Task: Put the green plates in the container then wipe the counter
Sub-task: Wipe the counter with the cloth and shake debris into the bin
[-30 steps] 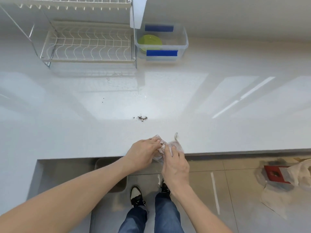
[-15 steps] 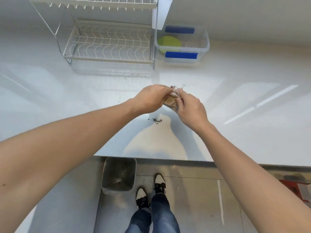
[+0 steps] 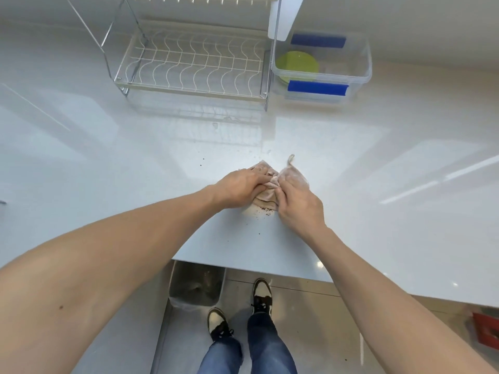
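At the far left of the white desk [image 3: 81, 163] stood a wire dish rack [image 3: 194, 66], its lower tier bare of dishes. Below the desk's near edge, a grey bin [image 3: 197, 287] sat on the floor, and just to its right were the person's two shoes [image 3: 262, 294].

Near the middle of the desk the left hand [image 3: 240, 187] lay on a crumpled beige cloth [image 3: 270, 184], its grip closed on the bunched fabric. Dark crumbs [image 3: 266, 211] lay on the desk just at the cloth's near edge, with a few stray specks farther left. The right hand [image 3: 298, 205] met the left over the cloth, its grip pinching the same fold from the other side, knuckles nearly touching.

Farther back and to the right, just beside the rack, a clear plastic container [image 3: 361, 74] with blue handles held the green plates [image 3: 297, 64], stacked flat in its left half.
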